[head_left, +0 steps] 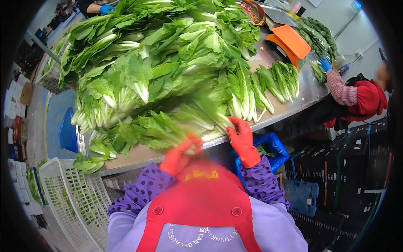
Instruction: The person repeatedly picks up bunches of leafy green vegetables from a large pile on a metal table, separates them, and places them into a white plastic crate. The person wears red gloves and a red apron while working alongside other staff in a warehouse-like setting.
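My right hand (242,140), in a red rubber glove, grips the pale base of a leafy green head (222,118) at the table's front edge. Its leaves point away from me and are blurred. My left hand (181,155), in a matching glove, is closed around the stem end of another leafy green head (159,130), whose leaves spread to the left. Between the hands, some pale stalks (211,136) lie on the table edge. Beyond them rises a big pile of leafy greens (151,69), white bases mixed with green leaves.
An orange scale (291,44) stands at the back right, with a row of greens (280,82) before it. A co-worker (352,97) is at the right. A blue-lined bin (270,146) sits below my right hand; a white plastic crate (75,201) stands at lower left.
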